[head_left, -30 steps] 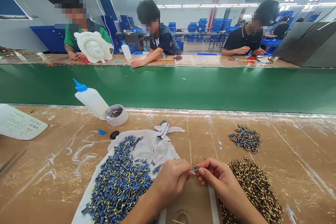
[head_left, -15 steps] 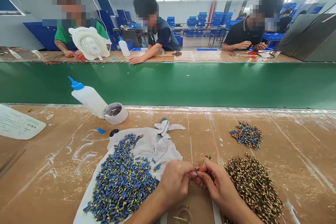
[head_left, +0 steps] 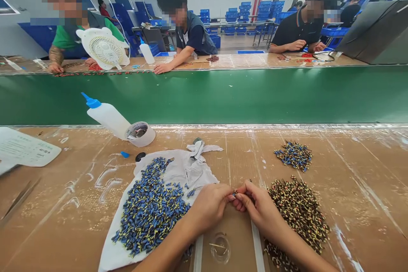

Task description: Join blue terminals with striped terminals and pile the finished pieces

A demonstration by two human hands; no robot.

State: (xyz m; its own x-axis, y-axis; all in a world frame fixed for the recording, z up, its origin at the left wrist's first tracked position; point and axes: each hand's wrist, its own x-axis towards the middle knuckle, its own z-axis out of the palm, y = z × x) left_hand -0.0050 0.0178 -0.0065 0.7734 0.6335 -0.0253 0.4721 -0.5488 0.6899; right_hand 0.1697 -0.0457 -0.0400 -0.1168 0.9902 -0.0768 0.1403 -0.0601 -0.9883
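Note:
My left hand (head_left: 213,204) and my right hand (head_left: 256,203) meet fingertip to fingertip above the cardboard-covered table. Both are closed in a pinch around a tiny blue piece (head_left: 235,194), mostly hidden by the fingers. Left of my hands, a heap of small blue, yellow and black pieces (head_left: 149,212) lies on white paper (head_left: 110,246). To the right is a heap of small dark brown and yellow pieces (head_left: 296,216) with red specks. Behind that heap sits a smaller pile of mixed blue, yellow and brown pieces (head_left: 293,155). A clear round dish (head_left: 220,253) with a thin stick lies below my hands.
A blue-tipped white squeeze bottle (head_left: 110,119) leans by a tape roll (head_left: 140,134). A blue cap (head_left: 124,154) and a labelled sheet (head_left: 32,146) lie at left. Beyond the green belt (head_left: 204,95), several people sit at another bench with a white fan (head_left: 103,49).
My hands stay together, pinching the small piece. The camera view has shifted slightly, bringing the clear dish more into sight. Across the belt, the person at left has moved a hand leftward.

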